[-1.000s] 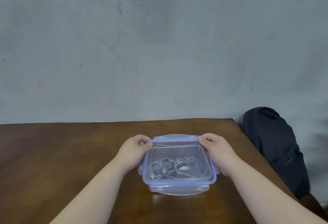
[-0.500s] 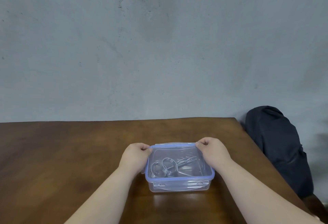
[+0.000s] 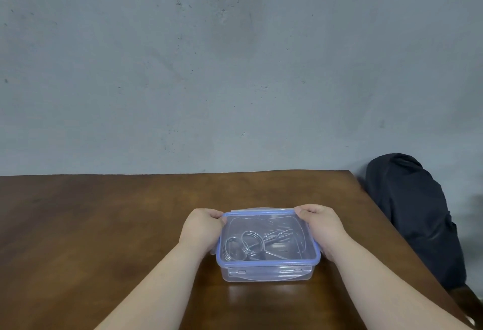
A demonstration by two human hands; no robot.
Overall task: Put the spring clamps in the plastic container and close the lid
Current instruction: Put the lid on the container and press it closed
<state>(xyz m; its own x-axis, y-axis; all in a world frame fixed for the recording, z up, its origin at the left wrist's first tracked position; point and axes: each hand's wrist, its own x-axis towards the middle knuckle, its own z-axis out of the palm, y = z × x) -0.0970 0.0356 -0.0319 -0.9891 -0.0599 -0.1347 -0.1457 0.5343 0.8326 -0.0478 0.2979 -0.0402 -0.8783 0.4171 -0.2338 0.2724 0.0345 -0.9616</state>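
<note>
A clear plastic container (image 3: 266, 276) stands on the brown table with its blue-rimmed lid (image 3: 271, 263) lying on top. Through the lid I see metal spring clamps (image 3: 251, 246) with round wire coils inside. My left hand (image 3: 202, 230) holds the container's left side, thumb on the far-left corner of the lid. My right hand (image 3: 322, 227) holds the right side, thumb on the far-right corner. The front flap of the lid hangs down against the front wall. The side flaps are hidden under my hands.
The wooden table (image 3: 104, 238) stretches left and toward the grey wall (image 3: 235, 68). Its right edge runs close to my right forearm. A dark blue bag or cushion (image 3: 415, 217) sits beyond that edge, at the right.
The lid has come down flat onto the container and its front flap has folded down. Both hands have slid a little nearer to me along the sides.
</note>
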